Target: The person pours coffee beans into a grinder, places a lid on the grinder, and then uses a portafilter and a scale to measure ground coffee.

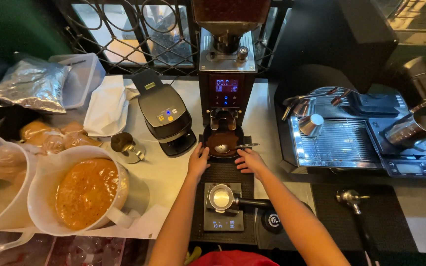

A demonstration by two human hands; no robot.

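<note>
At the coffee counter, my left hand [197, 162] and right hand [249, 160] rest with fingers loosely spread on either side of the round dark tray [223, 143] under the grinder [227, 74], at twelve o'clock from me; neither hand clamps anything. The tray holds brown grounds and a small spoon [230, 147]. Judging by this, grinding looks finished and tidying the grounds is in hand. At six o'clock from the tray, a portafilter [223, 198] sits on a small scale [223, 219], its basket apparently still unfilled. At ten o'clock, a crumpled silver foil bag [33, 86] leans on a clear plastic tub [87, 74], beside a white cloth [108, 106]. At nine o'clock, clear bags of brown lumps [50, 138] lie behind a white jug of orange-brown liquid [86, 192].
</note>
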